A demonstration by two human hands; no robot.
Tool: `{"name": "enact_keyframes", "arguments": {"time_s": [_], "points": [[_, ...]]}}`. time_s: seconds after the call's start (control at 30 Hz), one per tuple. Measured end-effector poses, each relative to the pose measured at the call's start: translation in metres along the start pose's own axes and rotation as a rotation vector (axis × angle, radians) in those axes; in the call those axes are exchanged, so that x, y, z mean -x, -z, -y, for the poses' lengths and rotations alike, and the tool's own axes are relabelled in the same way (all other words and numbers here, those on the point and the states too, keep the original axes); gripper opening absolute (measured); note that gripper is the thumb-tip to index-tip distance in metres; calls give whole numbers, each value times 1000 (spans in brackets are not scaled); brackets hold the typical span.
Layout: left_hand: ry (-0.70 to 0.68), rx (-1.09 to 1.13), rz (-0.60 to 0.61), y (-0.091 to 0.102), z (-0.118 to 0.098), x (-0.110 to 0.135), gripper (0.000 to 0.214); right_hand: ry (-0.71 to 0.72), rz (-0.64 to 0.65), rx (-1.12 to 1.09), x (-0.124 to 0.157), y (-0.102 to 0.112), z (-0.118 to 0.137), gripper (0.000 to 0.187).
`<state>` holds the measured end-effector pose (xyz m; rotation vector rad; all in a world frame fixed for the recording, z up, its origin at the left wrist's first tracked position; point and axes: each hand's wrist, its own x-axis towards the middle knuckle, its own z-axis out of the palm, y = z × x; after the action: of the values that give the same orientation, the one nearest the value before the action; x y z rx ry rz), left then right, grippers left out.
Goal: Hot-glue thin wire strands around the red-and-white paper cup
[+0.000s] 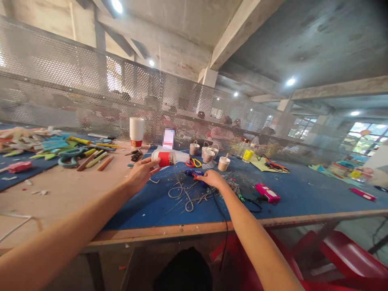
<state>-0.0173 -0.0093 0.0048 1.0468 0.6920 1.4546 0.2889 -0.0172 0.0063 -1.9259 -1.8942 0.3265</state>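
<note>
My left hand point(141, 174) is closed around a red-and-white paper cup point(164, 159), tipped on its side above the table. My right hand point(211, 178) grips a blue hot glue gun point(191, 173) by its handle, and the black cord hangs over the front edge. Just beyond the hands lie scissors point(194, 163) with yellow and red handles. Loose grey cord point(189, 202) is tangled on the blue mat below them. Several small cups point(208, 155) with looped handles stand farther back, and another small cup point(223, 163) has a stick in it.
A stack of paper cups point(136, 131) stands at the back left near a phone point(168, 138). Markers and tools point(97, 159) lie left. A pink box point(267, 193) and a bottle with a yellow label point(247, 154) are right. Red chairs point(353, 258) stand below the table edge.
</note>
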Motion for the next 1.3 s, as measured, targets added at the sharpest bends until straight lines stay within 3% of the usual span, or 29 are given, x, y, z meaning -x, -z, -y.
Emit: {"name": "enact_keyframes", "arguments": {"time_s": [0.27,0.33,0.4,0.47,0.53,0.67,0.83,1.1,1.3], "points": [[-13,2,-26,3,1,-2,28,-25,-127,-391,-6,7,-8,41],[-22,-10,-15,4,2,-3,29,36,-179,-577,-1,8,1,47],[-25,-24,-5,4,3,-2,30,157,-223,-943,6,9,13,48],[-20,-38,3,4,3,-1,30,249,-168,-1174,14,9,26,47],[-12,-49,10,3,2,0,31,307,-105,-1247,21,7,36,45],[-14,-102,26,0,2,3,32,372,-138,-1138,30,-3,48,32],[-29,-170,50,-1,4,5,31,394,-232,-873,37,-11,54,39],[-30,-156,83,6,11,1,27,350,-198,-723,45,-14,58,40],[-6,-132,46,2,6,5,28,448,-267,-559,43,-22,54,43]]}}
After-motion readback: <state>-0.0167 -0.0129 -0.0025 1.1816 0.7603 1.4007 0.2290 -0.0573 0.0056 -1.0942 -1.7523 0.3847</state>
